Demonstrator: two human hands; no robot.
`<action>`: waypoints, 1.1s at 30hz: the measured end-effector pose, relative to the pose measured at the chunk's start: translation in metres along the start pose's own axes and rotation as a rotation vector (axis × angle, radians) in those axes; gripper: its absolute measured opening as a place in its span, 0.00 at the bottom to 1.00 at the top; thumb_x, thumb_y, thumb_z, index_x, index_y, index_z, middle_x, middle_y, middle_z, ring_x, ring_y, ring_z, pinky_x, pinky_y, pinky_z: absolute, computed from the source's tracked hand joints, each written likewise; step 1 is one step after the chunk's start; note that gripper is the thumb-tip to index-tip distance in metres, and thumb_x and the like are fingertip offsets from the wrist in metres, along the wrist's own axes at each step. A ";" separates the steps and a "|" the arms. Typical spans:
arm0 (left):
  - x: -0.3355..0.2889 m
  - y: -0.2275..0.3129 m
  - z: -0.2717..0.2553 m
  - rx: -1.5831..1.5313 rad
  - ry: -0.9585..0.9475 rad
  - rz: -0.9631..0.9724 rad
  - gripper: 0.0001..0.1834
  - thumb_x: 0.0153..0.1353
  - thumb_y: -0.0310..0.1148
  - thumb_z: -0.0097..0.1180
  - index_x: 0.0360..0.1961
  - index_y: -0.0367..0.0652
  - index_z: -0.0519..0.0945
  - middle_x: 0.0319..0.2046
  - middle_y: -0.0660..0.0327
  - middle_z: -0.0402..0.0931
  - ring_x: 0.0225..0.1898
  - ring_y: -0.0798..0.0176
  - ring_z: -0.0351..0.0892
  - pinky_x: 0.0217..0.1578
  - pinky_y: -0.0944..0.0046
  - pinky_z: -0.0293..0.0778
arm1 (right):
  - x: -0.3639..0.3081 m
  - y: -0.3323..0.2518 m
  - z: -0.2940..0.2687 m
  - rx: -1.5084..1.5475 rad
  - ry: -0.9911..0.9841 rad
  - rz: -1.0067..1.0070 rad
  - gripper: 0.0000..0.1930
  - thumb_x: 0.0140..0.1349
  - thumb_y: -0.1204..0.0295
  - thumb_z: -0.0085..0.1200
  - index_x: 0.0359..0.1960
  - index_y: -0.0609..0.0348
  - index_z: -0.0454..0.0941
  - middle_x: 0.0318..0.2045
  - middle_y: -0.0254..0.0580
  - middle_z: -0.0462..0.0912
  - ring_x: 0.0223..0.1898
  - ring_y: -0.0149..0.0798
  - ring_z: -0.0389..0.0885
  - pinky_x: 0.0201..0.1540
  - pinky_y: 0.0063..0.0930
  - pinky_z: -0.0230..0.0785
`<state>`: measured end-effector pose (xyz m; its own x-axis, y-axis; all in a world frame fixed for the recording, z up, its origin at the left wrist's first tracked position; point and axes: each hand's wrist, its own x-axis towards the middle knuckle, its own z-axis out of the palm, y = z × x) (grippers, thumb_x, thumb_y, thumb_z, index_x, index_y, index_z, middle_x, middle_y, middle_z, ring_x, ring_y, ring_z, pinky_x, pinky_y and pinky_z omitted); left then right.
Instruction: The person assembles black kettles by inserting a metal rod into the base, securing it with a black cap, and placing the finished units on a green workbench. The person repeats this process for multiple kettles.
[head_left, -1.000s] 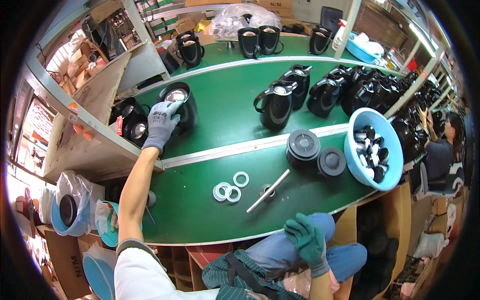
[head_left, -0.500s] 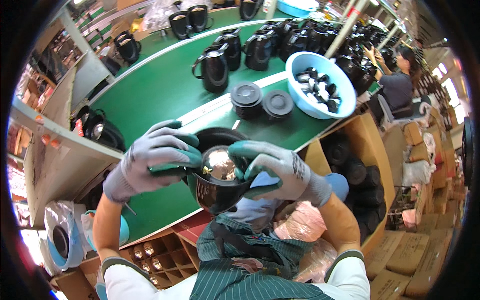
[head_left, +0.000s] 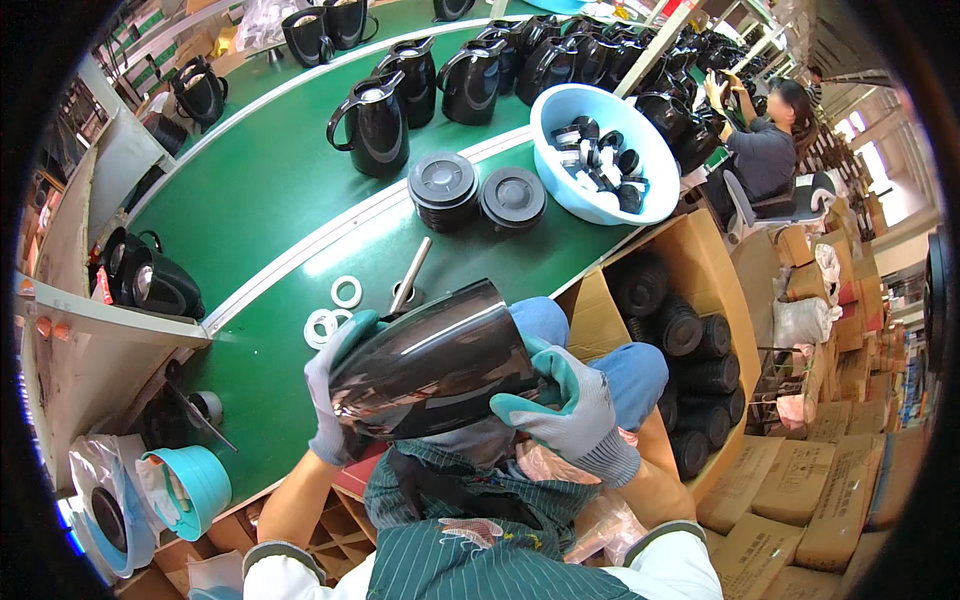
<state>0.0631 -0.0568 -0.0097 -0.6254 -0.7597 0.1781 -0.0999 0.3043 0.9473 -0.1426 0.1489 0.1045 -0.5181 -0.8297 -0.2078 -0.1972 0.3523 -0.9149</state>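
A glossy black jug body (head_left: pixel 435 365) lies tilted on its side in front of me, above my lap. My left hand (head_left: pixel 335 385), in a grey and green glove, grips its left end; part of the fingers hides behind it. At the other end, my gloved right hand (head_left: pixel 575 410) holds the rim, thumb against the near side. What is inside the jug cannot be seen. Just beyond it on the green table (head_left: pixel 270 240) are white rings (head_left: pixel 346 291) and a metal rod (head_left: pixel 411 272). Stacked black round caps (head_left: pixel 443 185) stand farther back.
A blue basin (head_left: pixel 605 205) of small black and white parts stands at the back right. Finished-looking black jugs (head_left: pixel 375 130) line the table. An open carton (head_left: pixel 740 300) of black caps is at my right. A person (head_left: pixel 765 150) works beyond it. A turquoise bucket (head_left: pixel 200 490) sits lower left.
The jug has turned from its opening facing up, with a shiny liner showing, onto its side. Both hands have shifted with it. The white rings and rod have come into sight.
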 end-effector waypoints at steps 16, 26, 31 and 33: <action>-0.037 -0.137 -0.022 -0.955 -0.231 -0.745 0.27 0.75 0.32 0.51 0.73 0.38 0.66 0.70 0.49 0.69 0.67 0.53 0.73 0.69 0.51 0.71 | 0.354 0.050 0.063 -1.210 -0.078 -0.111 0.61 0.50 0.33 0.68 0.82 0.34 0.47 0.80 0.62 0.46 0.80 0.70 0.43 0.74 0.77 0.39; -0.034 -0.138 0.002 -0.625 -0.439 -0.542 0.27 0.77 0.34 0.47 0.75 0.40 0.64 0.72 0.52 0.66 0.71 0.55 0.68 0.72 0.52 0.66 | 0.198 0.029 0.013 -0.202 -0.104 -0.841 0.60 0.38 0.48 0.82 0.75 0.55 0.65 0.73 0.59 0.62 0.72 0.61 0.63 0.74 0.52 0.57; -0.028 -0.121 0.006 -0.404 -0.641 -0.339 0.28 0.78 0.35 0.45 0.75 0.41 0.62 0.73 0.53 0.65 0.73 0.56 0.65 0.74 0.52 0.63 | 0.115 0.031 0.024 -0.210 -0.225 -0.771 0.65 0.33 0.34 0.78 0.73 0.58 0.68 0.72 0.66 0.58 0.71 0.65 0.60 0.72 0.56 0.55; -0.021 -0.105 0.002 -0.809 -0.611 -0.589 0.30 0.75 0.32 0.53 0.75 0.43 0.63 0.72 0.54 0.66 0.70 0.57 0.69 0.72 0.52 0.67 | 0.100 0.044 0.025 -0.174 -0.167 -0.808 0.61 0.33 0.32 0.76 0.72 0.49 0.71 0.72 0.64 0.58 0.70 0.66 0.60 0.72 0.58 0.55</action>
<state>0.0852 -0.0720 -0.1133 -0.9365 -0.1924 -0.2932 -0.1141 -0.6234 0.7735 -0.1821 0.0705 0.0351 -0.0356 -0.9037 0.4266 -0.5866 -0.3267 -0.7410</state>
